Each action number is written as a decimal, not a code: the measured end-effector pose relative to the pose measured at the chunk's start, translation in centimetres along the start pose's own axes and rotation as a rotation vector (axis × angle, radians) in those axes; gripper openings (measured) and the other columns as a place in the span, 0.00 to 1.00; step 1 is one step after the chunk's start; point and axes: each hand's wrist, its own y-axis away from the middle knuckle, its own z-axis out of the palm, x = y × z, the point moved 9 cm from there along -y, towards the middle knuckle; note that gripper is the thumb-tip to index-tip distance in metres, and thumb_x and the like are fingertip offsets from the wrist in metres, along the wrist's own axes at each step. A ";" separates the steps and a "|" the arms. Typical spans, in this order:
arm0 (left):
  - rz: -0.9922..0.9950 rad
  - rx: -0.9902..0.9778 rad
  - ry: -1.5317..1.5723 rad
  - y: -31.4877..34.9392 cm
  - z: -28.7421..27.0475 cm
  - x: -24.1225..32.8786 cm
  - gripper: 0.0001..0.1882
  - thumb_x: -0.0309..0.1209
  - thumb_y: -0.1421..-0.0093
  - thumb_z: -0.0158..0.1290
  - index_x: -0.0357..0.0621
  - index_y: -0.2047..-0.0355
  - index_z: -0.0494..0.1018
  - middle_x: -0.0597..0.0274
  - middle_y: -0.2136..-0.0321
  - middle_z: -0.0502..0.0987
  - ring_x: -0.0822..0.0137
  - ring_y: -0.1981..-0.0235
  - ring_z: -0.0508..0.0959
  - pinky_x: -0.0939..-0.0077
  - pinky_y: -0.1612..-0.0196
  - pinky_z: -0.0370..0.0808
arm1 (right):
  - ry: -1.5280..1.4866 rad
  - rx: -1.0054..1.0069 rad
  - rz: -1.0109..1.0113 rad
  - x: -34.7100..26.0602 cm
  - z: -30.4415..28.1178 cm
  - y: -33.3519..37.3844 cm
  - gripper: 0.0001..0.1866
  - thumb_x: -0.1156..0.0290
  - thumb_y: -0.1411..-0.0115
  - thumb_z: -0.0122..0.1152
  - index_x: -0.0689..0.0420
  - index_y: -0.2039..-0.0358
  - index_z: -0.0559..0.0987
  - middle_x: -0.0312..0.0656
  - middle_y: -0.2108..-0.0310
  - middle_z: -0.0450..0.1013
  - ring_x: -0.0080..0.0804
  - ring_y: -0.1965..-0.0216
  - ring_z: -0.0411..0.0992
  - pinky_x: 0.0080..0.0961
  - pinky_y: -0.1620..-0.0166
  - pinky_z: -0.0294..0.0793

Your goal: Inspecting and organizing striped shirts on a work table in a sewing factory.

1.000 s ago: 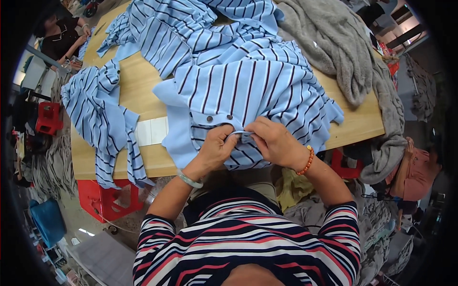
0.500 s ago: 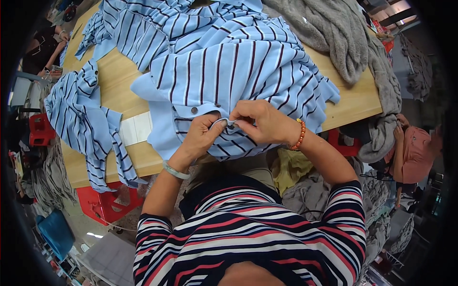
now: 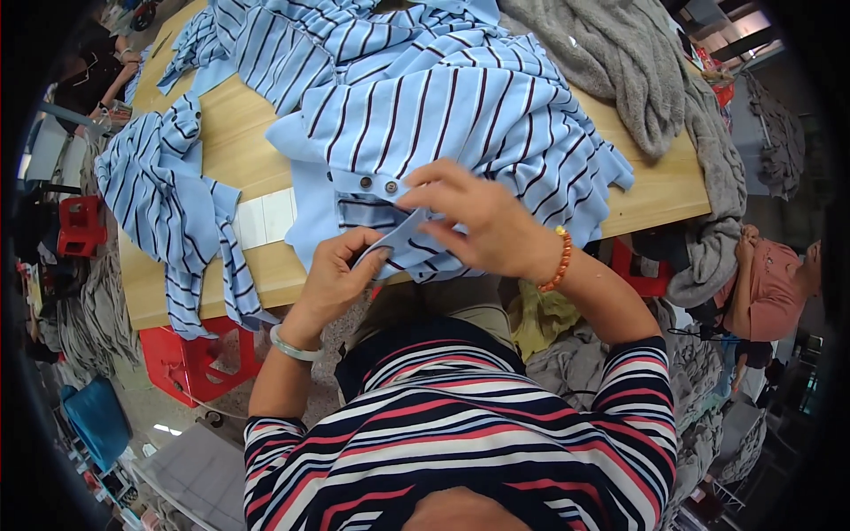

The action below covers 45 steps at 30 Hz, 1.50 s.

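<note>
A light blue knit top [image 3: 452, 115] with dark and white stripes lies spread over the near part of the table. My left hand [image 3: 341, 270] pinches the edge of its plain blue button band [image 3: 403, 234], lifted at the near side. Two dark buttons, a left one [image 3: 366, 182] and a right one [image 3: 390, 187], show on the other band just beyond. Above the lifted band hovers my right hand [image 3: 482, 217], thumb and fingers apart and slightly blurred. Nothing shows between those fingers.
More striped blue fabric [image 3: 292, 44] is heaped at the far side, with another striped piece [image 3: 150, 195] hanging off the left edge. Grey fleecy cloth [image 3: 620, 71] drapes over the right corner. Red stools [image 3: 190, 358] stand below the wooden table [image 3: 239, 133]. Other people sit at both sides.
My right hand has opened off the band and lifted away from it. The left has drawn the band edge nearer and to the left, uncovering another button.
</note>
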 end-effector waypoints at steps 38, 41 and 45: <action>0.311 0.327 -0.130 -1.6 0.0 2.6 0.04 0.23 0.43 0.57 0.33 0.68 0.75 0.63 0.73 0.79 0.76 0.74 0.74 0.80 0.70 0.71 | 0.111 -0.023 -0.064 -2.0 2.6 1.3 0.09 0.77 0.48 0.53 0.63 0.64 0.71 0.48 0.69 0.67 0.47 0.66 0.71 0.37 0.65 0.71; 0.191 0.285 0.283 -2.0 0.6 1.5 0.06 0.23 0.43 0.57 0.33 0.66 0.76 0.62 0.71 0.79 0.75 0.72 0.76 0.80 0.67 0.72 | 0.132 0.048 -0.066 -2.6 2.2 1.4 0.10 0.78 0.48 0.53 0.63 0.64 0.71 0.48 0.69 0.68 0.47 0.65 0.72 0.37 0.64 0.72; 0.166 0.275 0.360 -2.3 0.9 1.1 0.07 0.25 0.42 0.57 0.33 0.64 0.76 0.61 0.69 0.79 0.74 0.69 0.77 0.80 0.62 0.73 | 0.129 0.161 -0.053 -2.6 1.2 1.7 0.10 0.77 0.48 0.54 0.63 0.64 0.69 0.47 0.70 0.68 0.45 0.67 0.72 0.35 0.67 0.73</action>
